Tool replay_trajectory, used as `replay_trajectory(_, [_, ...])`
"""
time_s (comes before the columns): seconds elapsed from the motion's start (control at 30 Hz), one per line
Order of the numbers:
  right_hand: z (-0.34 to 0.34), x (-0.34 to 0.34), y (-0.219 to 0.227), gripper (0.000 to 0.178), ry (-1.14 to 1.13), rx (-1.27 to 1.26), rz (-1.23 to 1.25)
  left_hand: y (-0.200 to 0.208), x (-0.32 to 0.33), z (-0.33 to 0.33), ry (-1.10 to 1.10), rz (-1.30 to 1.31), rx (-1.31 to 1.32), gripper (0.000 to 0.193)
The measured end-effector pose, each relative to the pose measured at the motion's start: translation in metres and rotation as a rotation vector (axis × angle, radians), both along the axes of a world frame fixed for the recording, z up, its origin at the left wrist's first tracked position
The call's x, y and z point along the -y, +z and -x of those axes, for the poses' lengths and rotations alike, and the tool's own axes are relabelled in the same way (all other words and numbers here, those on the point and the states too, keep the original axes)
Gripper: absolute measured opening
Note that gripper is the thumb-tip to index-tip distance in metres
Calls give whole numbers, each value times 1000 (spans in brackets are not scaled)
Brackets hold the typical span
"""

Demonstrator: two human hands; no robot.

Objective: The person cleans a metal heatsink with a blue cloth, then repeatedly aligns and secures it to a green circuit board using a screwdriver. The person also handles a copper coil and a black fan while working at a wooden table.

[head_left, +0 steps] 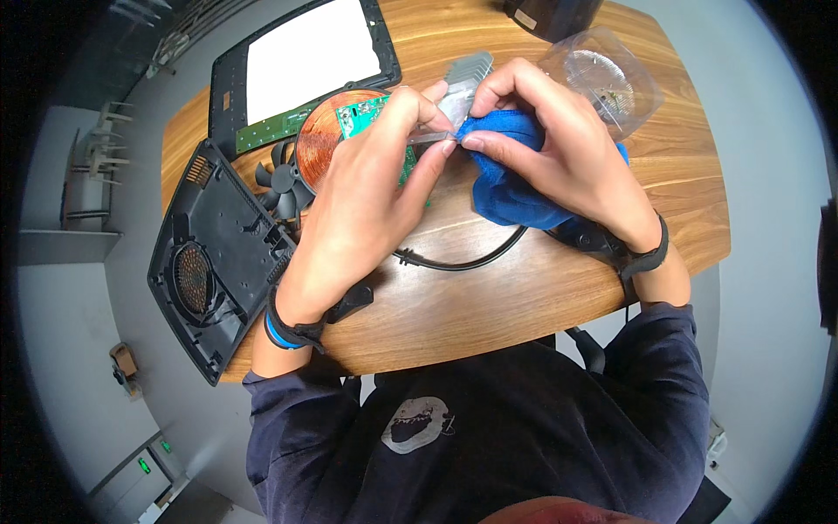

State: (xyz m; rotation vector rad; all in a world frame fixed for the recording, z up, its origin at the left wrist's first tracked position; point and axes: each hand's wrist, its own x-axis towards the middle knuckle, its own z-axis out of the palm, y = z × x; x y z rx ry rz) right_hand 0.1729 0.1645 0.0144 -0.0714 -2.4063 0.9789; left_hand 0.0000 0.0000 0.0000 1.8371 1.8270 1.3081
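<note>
"What do your hands hold over the worktop (419,323)?"

"Your left hand (371,188) pinches a slim metal piece (428,137) between thumb and fingers; your right hand (572,131) grips a bunched blue cloth (515,196), whose edge meets the metal piece's tip between your two thumbs."

"And just beyond your fingertips?"

"A finned silver heat sink (469,77), with a green circuit board (353,116) partly hidden behind your left hand."

"Farther out?"

"On your left, a copper coil (316,144), a black fan (284,179) and a black housing (223,244); on your right, a clear plastic container (644,86)."
</note>
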Motion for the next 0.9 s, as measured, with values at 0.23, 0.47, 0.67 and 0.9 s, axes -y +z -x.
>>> replay_trajectory(0.23, [1, -14, -5, 26, -66, -11, -74, 0, -1, -1, -1, 18, 14, 22])
replay_trajectory(0.47, [0, -8, -2, 23, -15, 5, -24, -1, -1, -3, -25, -5, -19, 23])
replay_trajectory(0.67, [1, -35, -9, 19, -265, 27, -169, 2, 1, -4, 7, 84, 64, 24])
replay_trajectory(0.9, [-5, -21, 1, 19, -164, 76, 7, 13, 2, -4, -24, 211, 112, 17])
